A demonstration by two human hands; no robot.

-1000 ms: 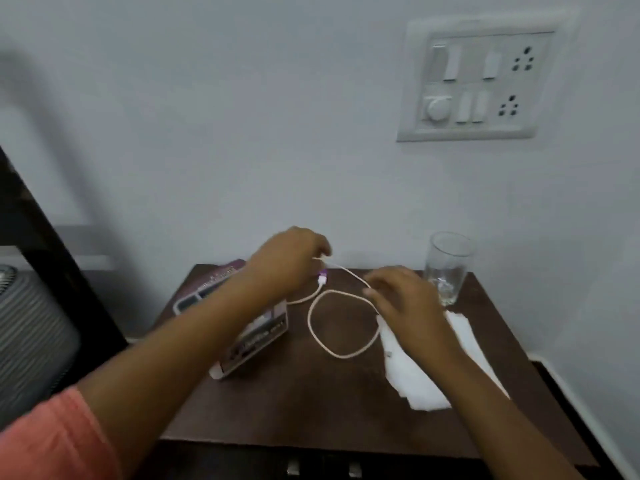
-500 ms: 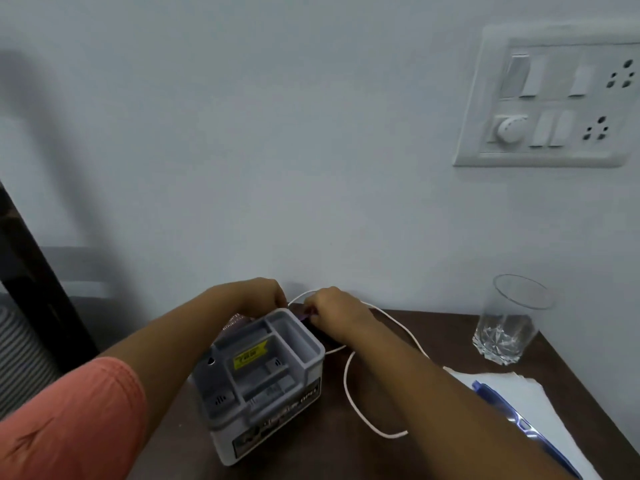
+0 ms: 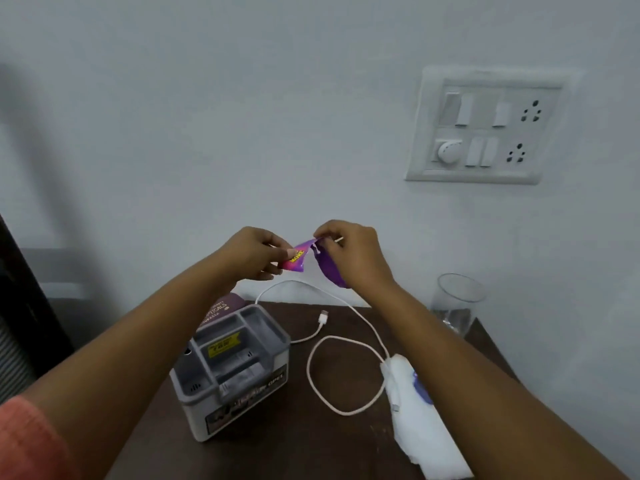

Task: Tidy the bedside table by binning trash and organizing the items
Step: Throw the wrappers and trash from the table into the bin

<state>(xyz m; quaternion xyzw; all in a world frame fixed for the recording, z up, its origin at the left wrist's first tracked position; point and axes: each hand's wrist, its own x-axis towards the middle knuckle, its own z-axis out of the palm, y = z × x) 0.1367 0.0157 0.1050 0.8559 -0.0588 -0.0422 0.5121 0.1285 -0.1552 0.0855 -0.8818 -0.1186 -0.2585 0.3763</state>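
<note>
Both hands are raised above the back edge of the dark wooden counter [image 3: 346, 445], in front of the pale wall. The left hand [image 3: 251, 252] pinches one end of a purple and pink wrapper [image 3: 299, 259] between thumb and fingertips, and the right hand [image 3: 349, 249] pinches the other end, where the purple foil [image 3: 332, 271] hangs down below the palm. The wrapper is stretched between the 2 hands, clear of the counter.

Below the left forearm stands a grey plastic organizer [image 3: 235, 368] with several compartments and a yellow sticker [image 3: 223, 342] inside. Behind it, partly hidden, lies a maroon book [image 3: 225, 306]. A white cable [image 3: 332, 341] loops across the middle of the counter, its plug end [image 3: 323, 317] lying just right of the organizer. The other end of the cable runs to a white tissue [image 3: 422, 434] lying under the right forearm, with something blue [image 3: 420, 389] partly showing on it; what it is cannot be told. A clear glass [image 3: 457, 303] stands at the back right corner of the counter, near the wall. A white switch panel [image 3: 485, 126] is mounted on the wall above it. An orange sleeve [image 3: 31, 441] shows at the lower left.
</note>
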